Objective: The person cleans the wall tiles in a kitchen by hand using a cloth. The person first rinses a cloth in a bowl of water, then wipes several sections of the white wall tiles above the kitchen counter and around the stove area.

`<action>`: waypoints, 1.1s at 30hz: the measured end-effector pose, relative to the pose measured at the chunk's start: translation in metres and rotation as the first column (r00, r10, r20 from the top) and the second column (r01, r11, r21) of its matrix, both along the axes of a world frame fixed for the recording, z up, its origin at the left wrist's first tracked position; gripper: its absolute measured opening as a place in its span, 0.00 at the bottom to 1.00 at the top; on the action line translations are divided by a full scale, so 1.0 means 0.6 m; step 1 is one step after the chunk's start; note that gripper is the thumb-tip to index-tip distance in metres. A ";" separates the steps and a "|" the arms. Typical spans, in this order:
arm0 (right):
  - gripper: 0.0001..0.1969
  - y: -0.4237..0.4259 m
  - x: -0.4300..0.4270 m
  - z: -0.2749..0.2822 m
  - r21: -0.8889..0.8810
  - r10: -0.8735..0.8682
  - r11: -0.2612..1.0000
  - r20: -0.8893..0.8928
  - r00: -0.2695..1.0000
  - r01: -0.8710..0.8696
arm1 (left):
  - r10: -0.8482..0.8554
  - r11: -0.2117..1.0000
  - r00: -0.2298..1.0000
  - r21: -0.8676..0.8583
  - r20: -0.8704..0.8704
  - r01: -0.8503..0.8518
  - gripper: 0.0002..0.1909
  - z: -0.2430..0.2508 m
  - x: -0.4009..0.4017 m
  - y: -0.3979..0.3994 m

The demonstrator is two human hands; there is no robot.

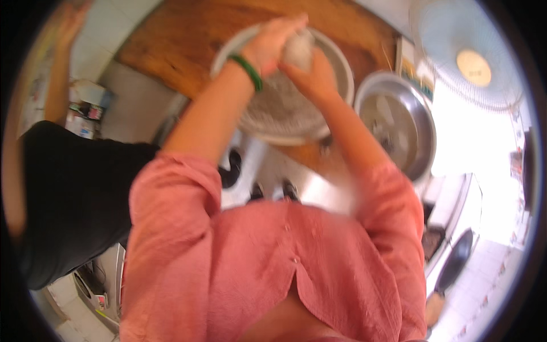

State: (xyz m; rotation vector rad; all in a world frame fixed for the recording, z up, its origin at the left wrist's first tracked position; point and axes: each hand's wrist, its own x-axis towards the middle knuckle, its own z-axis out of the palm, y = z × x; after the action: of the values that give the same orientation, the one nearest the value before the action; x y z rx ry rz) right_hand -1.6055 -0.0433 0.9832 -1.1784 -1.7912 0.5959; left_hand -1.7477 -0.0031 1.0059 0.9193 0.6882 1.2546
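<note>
A pale, rounded lump (299, 50), too blurred to name more exactly, is held between my two hands above a wide, pale-rimmed basin (346, 64). My left hand (270, 46), with a green bangle (246, 70) on its wrist, lies along the lump's left side, fingers stretched forward. My right hand (315, 79) cups the lump from the right and below, its thumb across the near side. Beneath the hands, the basin holds a greyish-brown mass (286, 102) whose texture is blurred.
The basin stands on a brown wooden table (171, 47). To its right, a metal bowl (427, 128) contains cloudy liquid. An electric fan (474, 66) is at the upper right. A person in black (81, 192) is close on my left, an arm (60, 81) reaching forward. A pan (456, 260) sits lower right.
</note>
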 end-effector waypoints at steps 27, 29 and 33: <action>0.15 -0.027 0.006 0.017 -0.732 0.027 0.607 -0.369 0.929 -0.309 | 0.090 0.935 0.649 0.289 -0.755 0.207 0.12 0.026 0.049 -0.018; 0.14 -0.035 0.008 0.017 -0.717 0.044 0.668 -0.229 0.973 -0.199 | 0.088 0.947 0.515 0.232 -0.853 0.223 0.15 0.038 0.048 -0.019; 0.17 -0.012 -0.005 0.006 -0.470 0.084 0.882 0.072 0.994 -0.040 | 0.522 0.733 0.412 0.640 -0.747 0.231 0.08 -0.010 0.039 0.007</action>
State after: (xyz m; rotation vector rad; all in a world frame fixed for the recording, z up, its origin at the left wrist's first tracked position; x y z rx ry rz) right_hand -1.6087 -0.0504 0.9866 -1.4914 -1.8205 1.0748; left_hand -1.7241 0.0009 1.0000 2.3319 1.2307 1.0840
